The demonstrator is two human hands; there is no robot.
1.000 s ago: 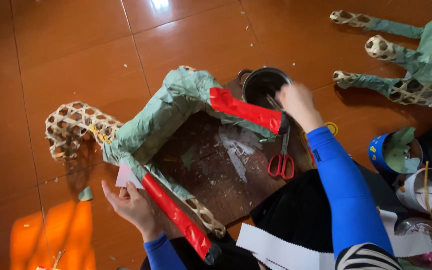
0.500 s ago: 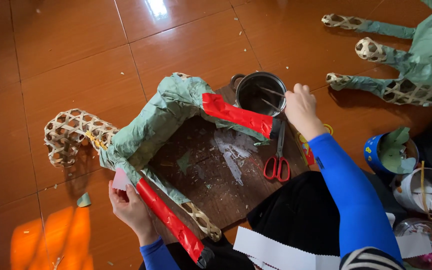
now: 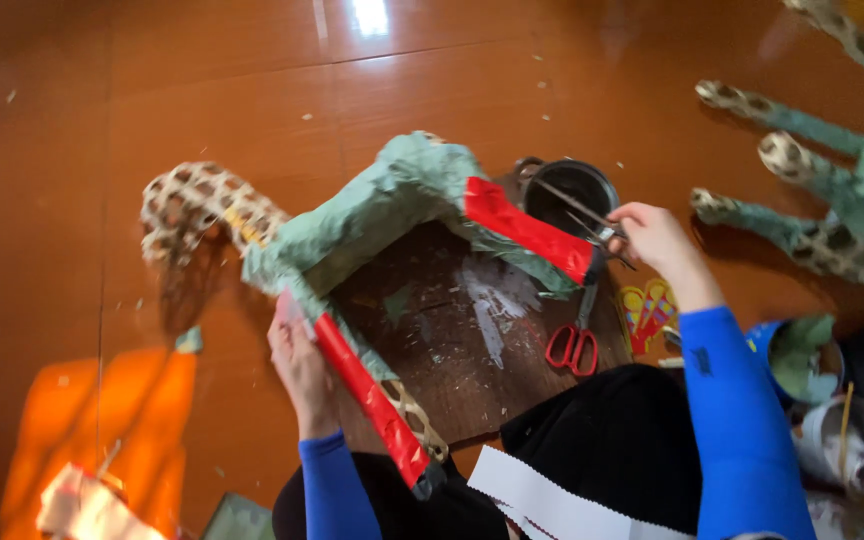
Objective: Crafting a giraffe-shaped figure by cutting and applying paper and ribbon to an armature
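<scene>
A curved woven bamboo frame (image 3: pixel 197 200), mostly covered in green paper (image 3: pixel 372 215), lies across a dark wooden board (image 3: pixel 472 340). Two red strips are stuck on it, one by the pot (image 3: pixel 527 230) and one near me (image 3: pixel 372 400). My left hand (image 3: pixel 297 360) grips the frame beside the nearer red strip. My right hand (image 3: pixel 652 240) holds a thin metal tool (image 3: pixel 577 210) whose tip reaches over a dark round pot (image 3: pixel 572 190). Red-handled scissors (image 3: pixel 577 335) lie on the board below that hand.
Another green-papered woven figure (image 3: pixel 832 200) with several legs lies on the tiled floor at the right. A blue tub (image 3: pixel 787 355) and a grey cup (image 3: pixel 847 445) stand at lower right. A white paper strip (image 3: pixel 552 500) rests on my lap. Orange material (image 3: pixel 92 420) lies at lower left.
My right hand has drawn back from the pot to the right, the thin tool now showing in its fingers. My left hand keeps its grip on the frame.
</scene>
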